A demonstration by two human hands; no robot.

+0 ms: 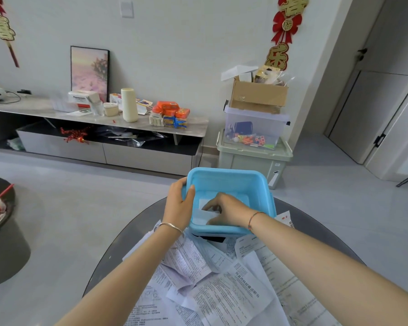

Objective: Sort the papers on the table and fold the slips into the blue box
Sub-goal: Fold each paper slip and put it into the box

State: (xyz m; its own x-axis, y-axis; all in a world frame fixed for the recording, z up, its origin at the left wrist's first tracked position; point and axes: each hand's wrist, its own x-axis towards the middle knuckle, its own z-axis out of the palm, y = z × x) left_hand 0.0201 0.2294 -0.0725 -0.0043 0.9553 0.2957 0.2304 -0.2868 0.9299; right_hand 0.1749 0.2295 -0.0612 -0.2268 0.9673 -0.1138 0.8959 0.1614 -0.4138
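At the left rim of the blue box point(231, 177), the left hand point(178, 203) is gripping the wall, thumb curling inside and fingers wrapping outside. Inside the box, the right hand point(225, 209) is reaching down onto a white folded slip point(201, 218) that is leaning against the box's near wall. Its fingers and thumb are lying over the slip, but I cannot tell whether they are pinching or merely pressing it. Beneath the box, a dark round table point(132, 231) is showing, and a heap of printed papers point(222, 297) is spreading from under the box's near edge toward the person.
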